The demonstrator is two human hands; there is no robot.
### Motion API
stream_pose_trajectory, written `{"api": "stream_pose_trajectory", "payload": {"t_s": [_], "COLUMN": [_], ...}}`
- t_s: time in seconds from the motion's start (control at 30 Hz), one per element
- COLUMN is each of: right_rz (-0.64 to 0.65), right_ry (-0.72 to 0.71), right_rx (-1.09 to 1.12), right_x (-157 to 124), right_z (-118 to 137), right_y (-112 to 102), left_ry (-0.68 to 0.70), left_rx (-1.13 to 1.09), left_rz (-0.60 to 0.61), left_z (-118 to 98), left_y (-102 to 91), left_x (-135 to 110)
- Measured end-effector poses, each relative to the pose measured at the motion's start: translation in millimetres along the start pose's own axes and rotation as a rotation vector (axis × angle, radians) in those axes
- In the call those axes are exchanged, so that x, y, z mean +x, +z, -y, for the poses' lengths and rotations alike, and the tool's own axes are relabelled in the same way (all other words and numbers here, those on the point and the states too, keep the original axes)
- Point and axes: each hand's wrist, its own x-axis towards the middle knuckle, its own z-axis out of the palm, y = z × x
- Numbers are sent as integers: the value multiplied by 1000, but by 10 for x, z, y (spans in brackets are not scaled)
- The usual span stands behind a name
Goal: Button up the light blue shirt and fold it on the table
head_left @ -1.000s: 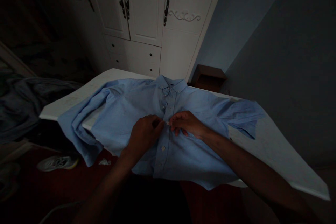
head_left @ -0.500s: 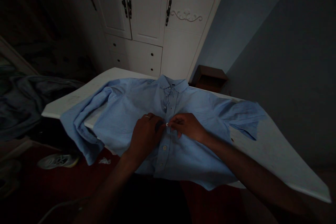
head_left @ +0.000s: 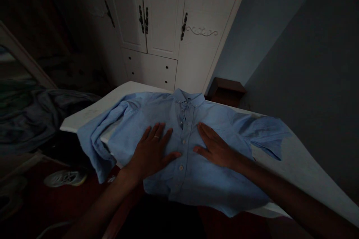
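A light blue button-up shirt [head_left: 168, 112] lies spread, front up, with its collar [head_left: 190, 99] at the far side. My left hand [head_left: 153, 149], a ring on one finger, rests flat with fingers spread on the shirt's left half. On the other half my right hand [head_left: 214, 145] lies flat too, its thumb apart from the fingers. Between them runs the button placket, where a button [head_left: 184, 142] and a lower button [head_left: 181, 167] show. Near the collar the placket edges stand apart. One sleeve [head_left: 98, 145] hangs over the left edge.
Beneath the shirt is a white board or tabletop [head_left: 305, 171]. Behind it stands a white wardrobe [head_left: 162, 11], with a brown box-like cabinet [head_left: 227, 89] at the right. A shoe [head_left: 66, 178] lies on the red floor; dark grey fabric [head_left: 50, 115] is heaped at left.
Both hands have let go of a button on the placket and moved apart, opening flat onto the shirt. The camera view has tilted slightly, so the scene sits lower.
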Motion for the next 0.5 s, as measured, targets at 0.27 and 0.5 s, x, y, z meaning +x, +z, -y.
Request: {"api": "stream_pose_trajectory", "payload": {"t_s": [0.27, 0.5], "right_rz": [47, 95], "right_ry": [-23, -2], "right_rx": [-46, 77], "right_x": [-153, 48], "right_z": [-40, -123], "right_y": [-78, -261], "left_ry": [-26, -101], "left_rx": [15, -58], "left_rz": [4, 80], "left_z": [190, 258], "left_y": [-2, -264], "left_x": [-138, 100]}}
